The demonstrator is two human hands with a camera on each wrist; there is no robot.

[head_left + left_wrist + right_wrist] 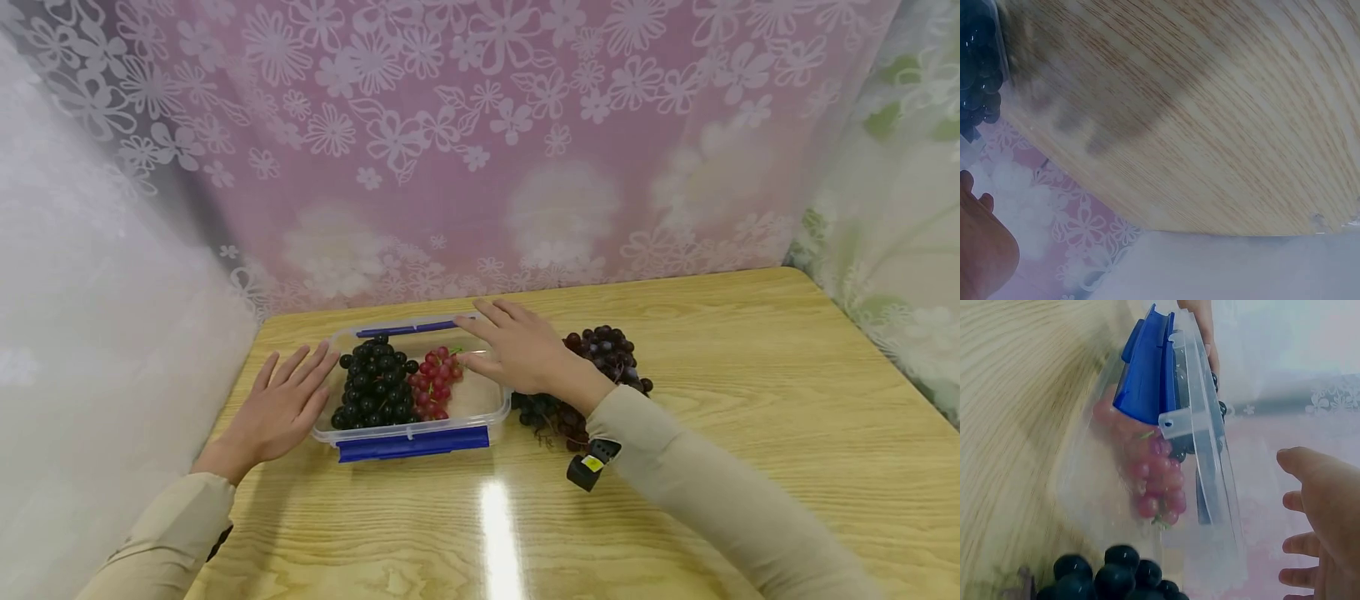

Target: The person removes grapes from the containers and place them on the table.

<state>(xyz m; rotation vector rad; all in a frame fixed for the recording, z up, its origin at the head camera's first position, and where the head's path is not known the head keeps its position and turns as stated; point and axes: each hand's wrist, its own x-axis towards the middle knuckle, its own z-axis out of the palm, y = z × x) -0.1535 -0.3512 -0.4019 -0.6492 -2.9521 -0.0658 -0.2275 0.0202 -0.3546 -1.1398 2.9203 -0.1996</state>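
Observation:
A clear plastic container (480, 408) with blue clip latches (412, 444) stands on the table. Inside it, a bunch of black grapes (372, 385) fills the left part, and a smaller bunch of red grapes (433, 385) lies beside it. My left hand (288, 406), fingers straight and slightly spread, is at the container's left edge. Over its right end hovers my right hand (517, 346), fingers extended and holding nothing. In the right wrist view, that hand (1325, 519) appears apart from the container wall (1085, 481).
Right of the container lie dark purple grapes (606, 346) and more black grapes (534, 408), partly hidden by the right arm. The wooden table (750, 375) meets a pink flowered curtain (450, 167) at the back. A white cloth (112, 292) hangs along the left side.

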